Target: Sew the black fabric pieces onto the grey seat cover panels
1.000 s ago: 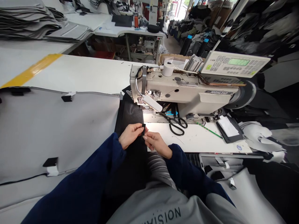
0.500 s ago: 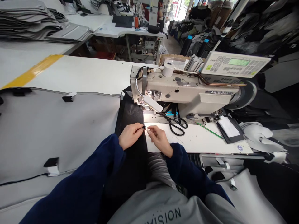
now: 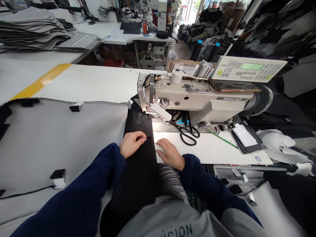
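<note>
Black fabric strip (image 3: pixel 138 131) lies lengthwise on the table (image 3: pixel 209 151), running from under the sewing machine (image 3: pixel 197 95) toward the person. Thin black end (image 3: pixel 148 137) is pinched narrowly by the left hand (image 3: pixel 131 144), which is over the strip; right hand (image 3: pixel 170 154) is laid open beside it.

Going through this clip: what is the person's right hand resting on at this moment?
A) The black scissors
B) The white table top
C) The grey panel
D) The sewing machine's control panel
B. The right hand lies on the white table top, just beside the edge of the black fabric.
</note>
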A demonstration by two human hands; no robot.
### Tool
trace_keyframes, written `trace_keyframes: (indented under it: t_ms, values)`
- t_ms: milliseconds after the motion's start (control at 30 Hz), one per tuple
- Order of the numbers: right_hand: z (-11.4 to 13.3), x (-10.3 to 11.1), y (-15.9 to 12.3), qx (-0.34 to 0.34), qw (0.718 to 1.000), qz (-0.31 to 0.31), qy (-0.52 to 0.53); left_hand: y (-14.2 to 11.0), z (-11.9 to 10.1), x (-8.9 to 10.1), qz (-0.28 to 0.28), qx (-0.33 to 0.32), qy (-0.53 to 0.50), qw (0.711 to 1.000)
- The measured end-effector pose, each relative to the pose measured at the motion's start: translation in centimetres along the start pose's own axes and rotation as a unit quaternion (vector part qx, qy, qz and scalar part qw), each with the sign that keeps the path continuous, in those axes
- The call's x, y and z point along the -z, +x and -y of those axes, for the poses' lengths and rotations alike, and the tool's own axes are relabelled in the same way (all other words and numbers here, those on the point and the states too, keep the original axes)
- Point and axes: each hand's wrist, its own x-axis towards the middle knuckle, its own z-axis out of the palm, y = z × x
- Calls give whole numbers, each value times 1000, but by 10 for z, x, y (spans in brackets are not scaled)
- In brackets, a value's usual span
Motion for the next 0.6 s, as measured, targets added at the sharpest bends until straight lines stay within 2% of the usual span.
trace_keyframes:
  t_ms: [67,133,267,400,600]
  values:
    - [-1,3,-16,57,992,88,-73,10,7,7,-15,-13,15,1000]
    - [1,4,-26,85,975,146,-141,24,13,12,-31,-26,37,998]
    - [3,-7,-22,119,949,187,-226,57,17,10,-38,-5,121,992]
    - [5,-27,-4,190,936,158,-252,87,16,3,-13,32,214,976]
    - [6,-43,4,220,931,74,-283,120,22,-7,-22,10,273,962]
